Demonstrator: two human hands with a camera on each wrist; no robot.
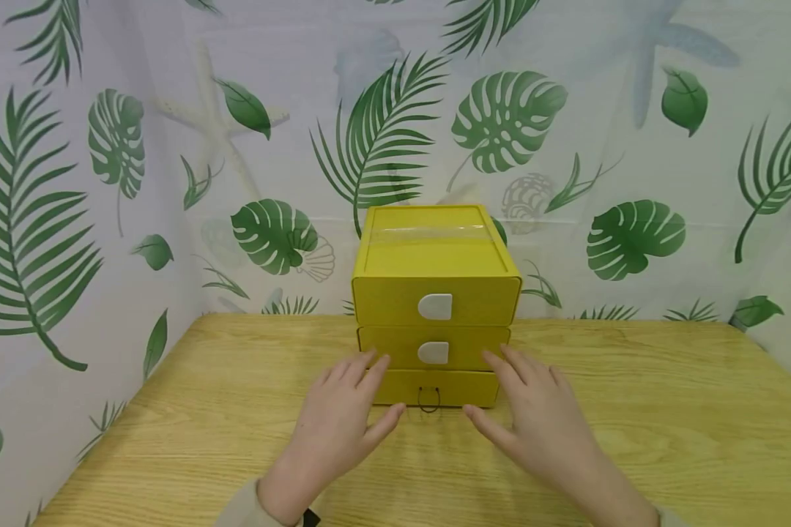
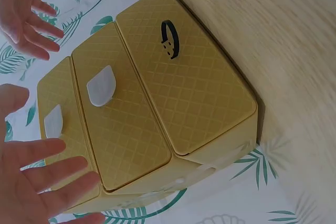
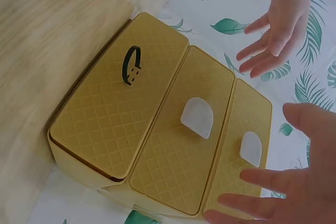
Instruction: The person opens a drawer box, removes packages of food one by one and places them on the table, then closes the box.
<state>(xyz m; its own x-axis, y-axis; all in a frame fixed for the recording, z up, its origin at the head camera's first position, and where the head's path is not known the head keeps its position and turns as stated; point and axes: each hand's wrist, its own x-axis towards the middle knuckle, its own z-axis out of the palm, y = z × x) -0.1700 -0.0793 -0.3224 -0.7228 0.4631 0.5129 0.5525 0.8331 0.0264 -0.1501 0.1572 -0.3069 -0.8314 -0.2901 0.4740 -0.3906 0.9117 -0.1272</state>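
The head view is rather bright, with soft light and only weak shadows. The top of the yellow drawer box (image 1: 435, 260) is lighter than its front, so the light seems to come from above. A small glare lies on the clear tape (image 1: 428, 233). Both wrist views are dimmer and slightly hazy, and the table (image 2: 294, 30) looks soft there.

So there's a yellow drawer box (image 1: 437, 252) sitting near the far edge of a wood-grain worktop (image 1: 672, 424), about midway between the far corners. White tabs (image 1: 435, 307) on the top two drawers (image 1: 385, 301), dark loop (image 1: 428, 411) on the bottom one. Left hand (image 1: 343, 413) and right hand (image 1: 537, 417) are spread around its lower front, can't tell if touching. Leafy cloth (image 1: 395, 183) behind.
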